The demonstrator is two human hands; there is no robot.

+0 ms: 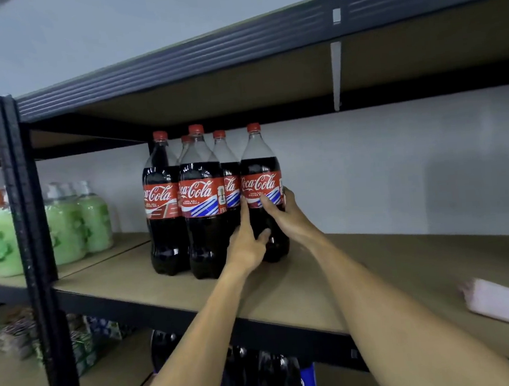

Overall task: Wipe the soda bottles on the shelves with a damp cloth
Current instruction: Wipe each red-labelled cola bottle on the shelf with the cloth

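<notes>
Head view. Five cola bottles stand upright in a tight cluster on the middle shelf (pixel 374 262), caps up, long axes vertical. The end bottle (pixel 260 166) is the rightmost of the cluster and touches, or very nearly touches, its neighbours (pixel 203 197) on its left side. To its right the shelf board is bare.

Both hands are on this end bottle.
- The right hand (pixel 285 217) comes in from the right and wraps the body at the lower edge of the red label. Its fingers curl across the front, and the thumb tip shows at the bottle's right edge.
- The left hand (pixel 246 245) sits lower and to the left. Its fingers are straight and close together, laid up the bottle's left flank in the gap beside the next bottle. The thumb is spread onto the dark front below the label.

Neither hand holds a cloth. A pale folded item (pixel 505 302), probably the cloth though I cannot confirm it, lies on the same shelf well apart to the right. It is on the right arm's side and nearer the front edge than the bottles.

Judgement: the bottle lies straight ahead of both hands, at arm's reach and slightly above the forearms. With neighbours close on the left and open board on the right, it can most easily move rightward or toward the person. The right hand is the nearer one for fetching the folded item, leaving the left hand to steady the bottle. The bottle is tall and narrow, so it could tip if pushed only at label height.

More dark soda bottles (pixel 274 377) stand on the shelf below.
</notes>
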